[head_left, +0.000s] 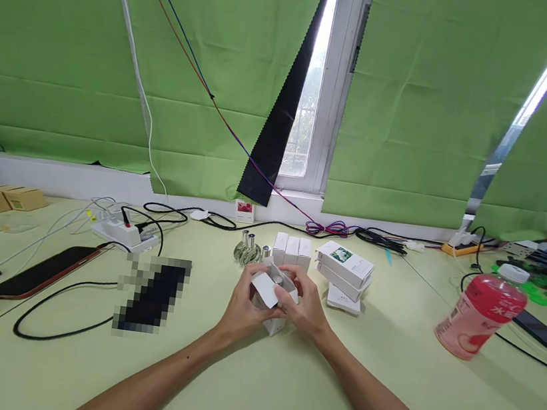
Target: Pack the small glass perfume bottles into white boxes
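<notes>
A small white carton (273,327) stands on the table with its top flaps open, and both my hands are around it. My left hand (243,300) grips its left side, fingers wrapped. From the right, my right hand (309,305) closes on the carton, its thumb at the front flap. A round silver cap (276,279) shows inside the opening; the rest of what is in there is hidden. Just behind stand small glass bottles with silver caps (249,249) and several upright white cartons (292,250). Flat white boxes (345,266) are stacked to the right.
A pink drink bottle (482,311) stands at right. Left are a white power strip (121,233), a dark phone with red edge (46,271), a pixelated dark object (152,298) and looping black cable (42,336). Cables (380,238) run along the back beneath green curtains (416,116).
</notes>
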`<state>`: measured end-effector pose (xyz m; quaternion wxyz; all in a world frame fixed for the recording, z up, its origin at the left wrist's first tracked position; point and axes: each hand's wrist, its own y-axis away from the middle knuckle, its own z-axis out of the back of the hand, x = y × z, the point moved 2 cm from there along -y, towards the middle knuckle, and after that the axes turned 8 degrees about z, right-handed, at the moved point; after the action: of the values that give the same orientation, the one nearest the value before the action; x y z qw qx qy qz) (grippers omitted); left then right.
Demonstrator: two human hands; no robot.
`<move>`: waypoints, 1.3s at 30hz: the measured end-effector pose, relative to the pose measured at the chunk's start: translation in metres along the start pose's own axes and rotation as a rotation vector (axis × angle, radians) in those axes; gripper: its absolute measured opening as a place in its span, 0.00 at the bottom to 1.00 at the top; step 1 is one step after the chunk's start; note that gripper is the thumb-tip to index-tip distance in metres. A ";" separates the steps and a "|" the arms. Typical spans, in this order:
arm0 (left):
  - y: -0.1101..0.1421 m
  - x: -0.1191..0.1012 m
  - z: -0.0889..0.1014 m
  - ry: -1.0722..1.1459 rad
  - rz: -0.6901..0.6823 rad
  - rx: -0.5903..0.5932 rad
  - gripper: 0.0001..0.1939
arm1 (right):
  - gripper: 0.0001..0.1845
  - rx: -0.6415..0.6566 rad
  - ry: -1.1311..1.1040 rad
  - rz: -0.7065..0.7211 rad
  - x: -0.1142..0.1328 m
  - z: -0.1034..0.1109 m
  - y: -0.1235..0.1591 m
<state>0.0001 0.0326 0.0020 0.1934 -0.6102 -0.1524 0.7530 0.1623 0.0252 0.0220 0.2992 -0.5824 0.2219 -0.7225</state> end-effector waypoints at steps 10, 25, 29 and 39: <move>0.002 -0.005 -0.005 -0.080 -0.082 0.035 0.27 | 0.13 -0.162 0.059 0.037 -0.002 0.011 -0.003; 0.002 -0.007 -0.007 -0.431 -0.319 -0.010 0.15 | 0.18 -0.430 0.017 -0.090 -0.012 0.017 -0.005; 0.002 -0.008 -0.006 -0.436 -0.336 -0.002 0.18 | 0.18 -0.439 0.024 -0.092 -0.011 0.018 -0.006; -0.003 -0.003 -0.004 -0.171 -0.212 -0.009 0.29 | 0.18 -0.411 0.003 -0.099 -0.016 0.022 -0.005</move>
<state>0.0048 0.0337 0.0049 0.2555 -0.5251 -0.2351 0.7770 0.1847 0.0407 0.0192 0.1380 -0.6403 0.3364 -0.6767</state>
